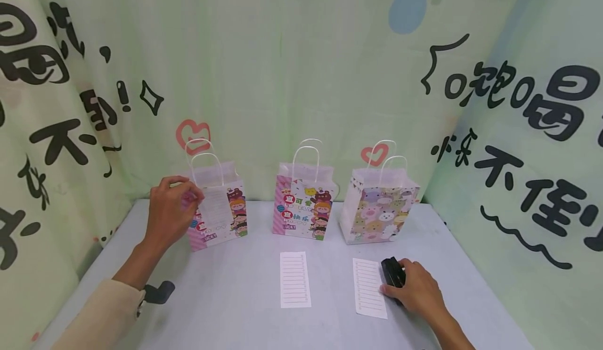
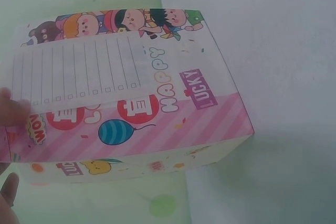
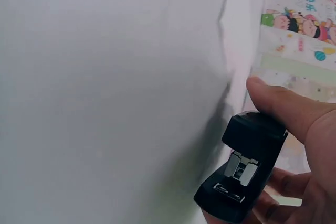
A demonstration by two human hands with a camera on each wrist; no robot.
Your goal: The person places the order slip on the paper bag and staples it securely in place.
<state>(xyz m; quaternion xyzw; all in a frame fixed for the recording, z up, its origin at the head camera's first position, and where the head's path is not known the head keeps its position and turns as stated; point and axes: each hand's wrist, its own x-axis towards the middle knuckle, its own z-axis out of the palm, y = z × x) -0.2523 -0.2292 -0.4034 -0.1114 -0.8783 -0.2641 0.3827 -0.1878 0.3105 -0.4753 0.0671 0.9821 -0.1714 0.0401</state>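
Note:
My left hand (image 1: pixel 171 206) is at the upper left of the left paper gift bag (image 1: pixel 239 219), pinching a lined paper list (image 1: pixel 214 206) against its printed front. In the left wrist view a fingertip (image 2: pixel 13 111) lies at the corner of the list (image 2: pixel 79 72), near the bag's top edge; the rest of that hand is mostly out of frame. My right hand (image 1: pixel 421 290) grips a black stapler (image 1: pixel 392 272) low over the table, beside the right-hand list. The stapler's mouth (image 3: pixel 241 169) faces the right wrist camera, with thumb and fingers on opposite sides of its body.
Two more gift bags stand upright along the back: one with matching print (image 1: pixel 303 209) in the middle, one with animal faces (image 1: pixel 381 214) to the right. Two lined lists, a middle one (image 1: pixel 295 279) and a right one (image 1: pixel 370 288), lie on the white table (image 1: pixel 226 297). Printed curtains (image 1: pixel 301 78) enclose it.

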